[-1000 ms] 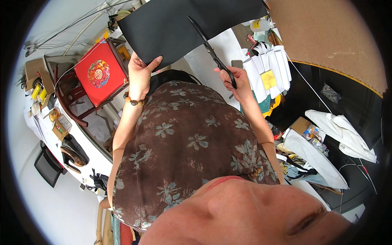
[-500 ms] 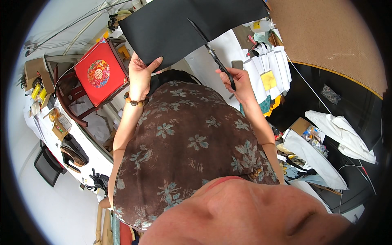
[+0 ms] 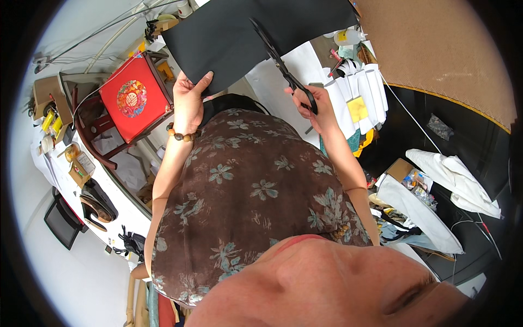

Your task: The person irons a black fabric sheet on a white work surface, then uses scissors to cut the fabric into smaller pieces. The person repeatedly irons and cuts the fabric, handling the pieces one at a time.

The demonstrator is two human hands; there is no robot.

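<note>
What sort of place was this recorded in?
Probably a small craft workshop: black scissors in the right hand, a black sheet in the left hand, and white strips bunched together nearby.

Mid-frame, a dark brown top [image 3: 239,180] carries scattered grey-blue flowers [image 3: 264,189]; upper left of centre, a bracelet [image 3: 187,137] of round brown, amber and dark beads circles the left wrist [image 3: 188,124].

Scissors [image 3: 280,64]: one pair
Black sheet [image 3: 218,46]: one
Red-seated wooden chair [image 3: 117,114]: one
Beaded bracelet [image 3: 180,135]: one
Floral garment [image 3: 261,163]: one
Square yellow slip [image 3: 357,109]: one
Translucent yellow-labelled bottle [image 3: 348,37]: one
Brown yellow-edged panel [image 3: 441,54]: one
Green mat [image 3: 348,143]: one, partly covered
White strips [image 3: 377,90]: several, overlapping too closely for an exact count
</note>
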